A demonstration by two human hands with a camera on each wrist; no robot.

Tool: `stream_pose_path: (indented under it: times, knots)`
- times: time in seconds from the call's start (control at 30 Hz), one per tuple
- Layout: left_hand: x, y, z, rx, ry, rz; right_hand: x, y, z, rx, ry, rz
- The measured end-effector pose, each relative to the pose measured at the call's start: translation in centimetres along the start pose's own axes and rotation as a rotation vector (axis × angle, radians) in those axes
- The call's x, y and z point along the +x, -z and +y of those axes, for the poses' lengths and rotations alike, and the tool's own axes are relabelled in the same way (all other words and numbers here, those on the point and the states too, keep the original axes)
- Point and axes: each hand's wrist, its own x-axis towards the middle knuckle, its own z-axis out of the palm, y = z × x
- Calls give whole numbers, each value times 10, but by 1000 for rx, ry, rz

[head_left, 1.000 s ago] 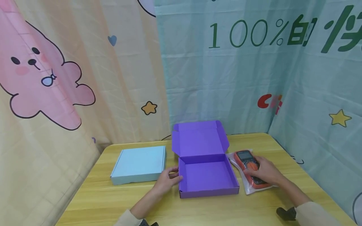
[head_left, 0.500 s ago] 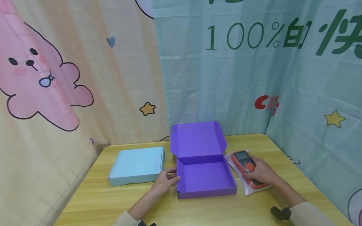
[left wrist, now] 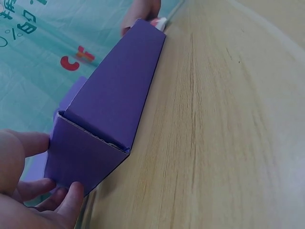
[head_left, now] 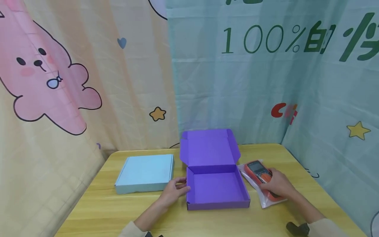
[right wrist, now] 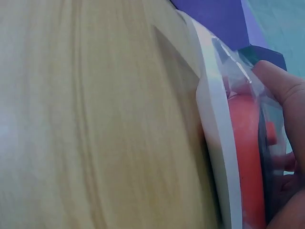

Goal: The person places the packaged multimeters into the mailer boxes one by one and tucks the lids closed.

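Observation:
An open purple cardboard box [head_left: 218, 188] stands on the table, its lid [head_left: 208, 148] raised at the back. My left hand [head_left: 174, 191] touches the box's left wall with its fingertips; in the left wrist view the fingers [left wrist: 74, 202] lie spread against that side. To the right of the box is an orange-red and black multimeter [head_left: 260, 172] inside a clear plastic bag [head_left: 264, 202]. Over its lower half my right hand [head_left: 278, 184] grips the multimeter from above, with the thumb on the near side. The right wrist view shows a white layer [right wrist: 219, 138] under the orange body.
A closed light blue box [head_left: 145, 172] lies to the left of the purple one. The wooden table [head_left: 225, 225] reaches back to printed curtains [head_left: 204, 82], which also hang at both sides.
The bagged multimeter's near end has swung slightly to the right, along with my right hand. My left hand stays at the purple box. The head view has shifted a little.

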Motion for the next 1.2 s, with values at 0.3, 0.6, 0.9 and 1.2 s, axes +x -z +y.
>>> stream_pose_path:
  times: [0.3,0.6,0.9,1.2]
  knots:
    - [-3,-2,0,5,21,21,-1,12,4,-5,7,-19]
    - [-2,-2,-1,-63,18,9,1,44,-4,1,73,-2]
    - [-4,-3,-4,-140,24,-4,2,57,-9,-9,214,15]
    - [-5,-1,-1,-158,39,-25,8,61,-30,17,345,-38]
